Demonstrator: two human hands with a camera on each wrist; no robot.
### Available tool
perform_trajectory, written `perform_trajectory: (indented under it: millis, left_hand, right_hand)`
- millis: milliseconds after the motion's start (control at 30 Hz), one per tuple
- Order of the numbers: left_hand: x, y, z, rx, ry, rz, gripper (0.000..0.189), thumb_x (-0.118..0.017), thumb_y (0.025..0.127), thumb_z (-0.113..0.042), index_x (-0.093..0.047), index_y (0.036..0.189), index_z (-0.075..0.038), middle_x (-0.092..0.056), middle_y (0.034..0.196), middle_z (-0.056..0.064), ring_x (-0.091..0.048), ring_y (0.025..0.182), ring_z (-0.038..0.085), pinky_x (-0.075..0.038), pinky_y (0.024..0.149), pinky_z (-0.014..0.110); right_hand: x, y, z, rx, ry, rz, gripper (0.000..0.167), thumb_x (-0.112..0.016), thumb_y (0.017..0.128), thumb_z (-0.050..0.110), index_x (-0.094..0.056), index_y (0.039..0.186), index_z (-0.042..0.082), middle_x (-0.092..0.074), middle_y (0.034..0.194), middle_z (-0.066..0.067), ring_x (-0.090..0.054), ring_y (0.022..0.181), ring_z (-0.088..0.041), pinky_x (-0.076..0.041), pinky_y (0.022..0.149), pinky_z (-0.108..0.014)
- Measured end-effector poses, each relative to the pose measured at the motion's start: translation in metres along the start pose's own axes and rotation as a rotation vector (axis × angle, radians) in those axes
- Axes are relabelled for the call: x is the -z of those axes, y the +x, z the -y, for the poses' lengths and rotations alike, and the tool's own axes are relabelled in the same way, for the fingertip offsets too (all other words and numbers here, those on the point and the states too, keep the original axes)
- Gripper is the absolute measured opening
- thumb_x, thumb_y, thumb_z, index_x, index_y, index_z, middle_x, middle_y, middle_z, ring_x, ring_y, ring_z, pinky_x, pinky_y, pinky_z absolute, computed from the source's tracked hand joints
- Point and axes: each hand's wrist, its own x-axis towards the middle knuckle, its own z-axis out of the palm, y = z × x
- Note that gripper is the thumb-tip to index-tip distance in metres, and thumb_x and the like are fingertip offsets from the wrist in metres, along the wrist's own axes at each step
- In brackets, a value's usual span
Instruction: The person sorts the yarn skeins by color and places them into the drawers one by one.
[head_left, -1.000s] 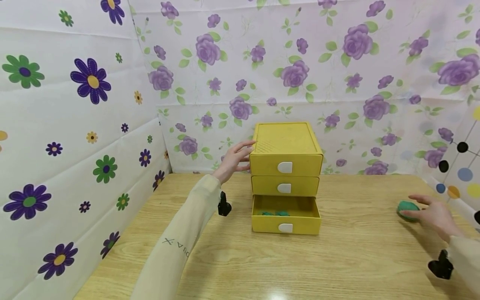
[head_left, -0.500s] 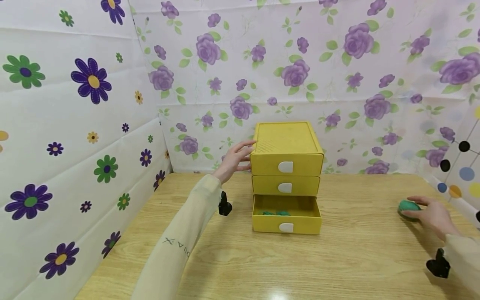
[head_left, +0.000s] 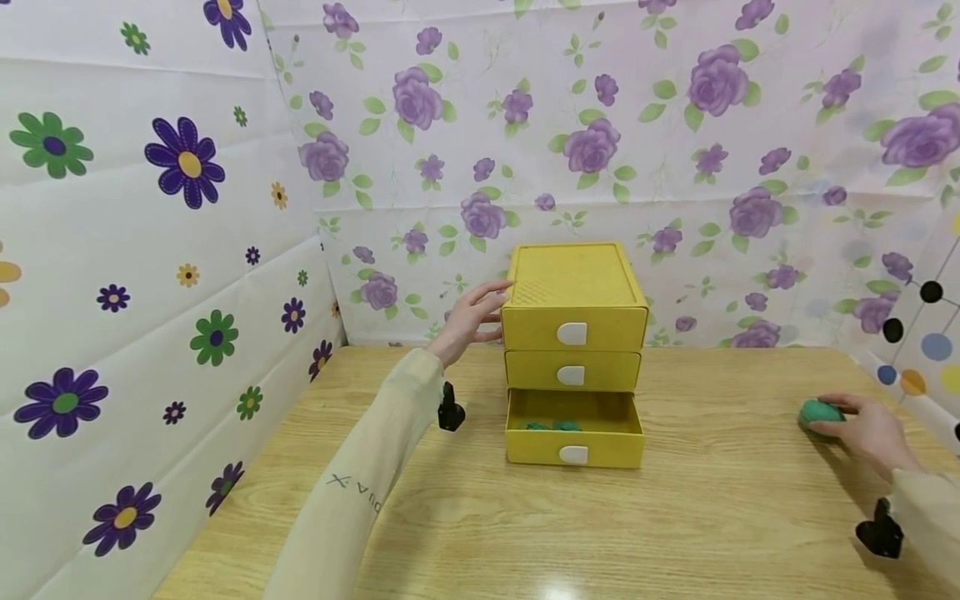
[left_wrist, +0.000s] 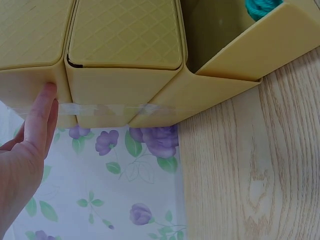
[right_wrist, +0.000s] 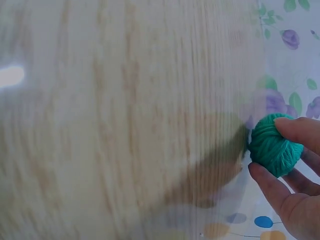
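Observation:
A green ball of yarn [right_wrist: 275, 145] is pinched between the thumb and fingers of my right hand [head_left: 873, 433], low over the right side of the table. My left hand [head_left: 467, 323] rests its fairly straight fingers against the left side of a yellow three-drawer cabinet [head_left: 573, 275]. In the left wrist view a fingertip touches the cabinet's side wall near the top drawer. The bottom drawer [head_left: 573, 450] is pulled out, with green yarn [head_left: 566, 426] lying inside it. Both upper drawers are closed.
The cabinet stands on a wood-grain table [head_left: 712, 517] near its back edge. Flowered cloth [head_left: 450, 150] hangs behind and on the left. Dotted cloth [head_left: 930, 367] borders the right side. Each wrist wears a black camera mount [head_left: 450, 408].
My right hand has barely shifted and its fingers sit closer round the ball of yarn. The left hand and the drawers stay as they were.

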Motion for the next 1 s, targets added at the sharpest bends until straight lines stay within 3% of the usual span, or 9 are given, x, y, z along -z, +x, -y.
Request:
perform_trajectory:
  millis: [267,433,633,1000]
  left_hand:
    - [0.001,0.001,0.000,0.001,-0.006,0.004,0.038,-0.052,0.094,-0.028,-0.050,0.131,-0.020,-0.040,0.131,0.002,-0.051,0.101,0.031,-0.048,0.077,0.042]
    - [0.000,0.000,0.000,0.001,-0.006,0.000,0.037,-0.052,0.094,-0.029,-0.051,0.130,-0.021,-0.040,0.131,0.001,-0.051,0.101,0.030,-0.048,0.077,0.042]
    - [0.000,-0.001,-0.001,0.007,-0.006,0.009,0.038,-0.052,0.094,-0.029,-0.050,0.130,-0.020,-0.039,0.132,0.002,-0.051,0.102,0.031,-0.048,0.078,0.042]
    - [-0.005,-0.016,-0.022,0.027,-0.008,0.053,0.043,-0.047,0.096,-0.022,-0.040,0.137,-0.010,-0.033,0.137,0.008,-0.048,0.106,0.033,-0.041,0.085,0.050]
  right_hand:
    - [0.000,0.001,0.005,0.058,-0.034,-0.018,0.064,-0.068,0.081,0.038,-0.046,0.121,-0.007,-0.040,0.115,-0.038,-0.042,0.096,-0.050,-0.041,0.066,-0.051]
    - [0.005,-0.003,0.028,0.134,0.017,0.053,0.063,-0.065,0.084,0.030,-0.043,0.124,-0.013,-0.040,0.116,-0.040,-0.042,0.097,-0.052,-0.043,0.067,-0.052]
    - [0.003,-0.005,0.051,0.166,0.053,0.098,0.064,-0.064,0.085,0.031,-0.041,0.128,-0.010,-0.042,0.118,-0.037,-0.045,0.099,-0.050,-0.046,0.068,-0.050]
    - [-0.002,-0.007,0.086,0.182,0.153,0.207,0.068,-0.065,0.083,0.036,-0.040,0.133,-0.002,-0.035,0.128,-0.032,-0.042,0.107,-0.050,-0.045,0.074,-0.052]
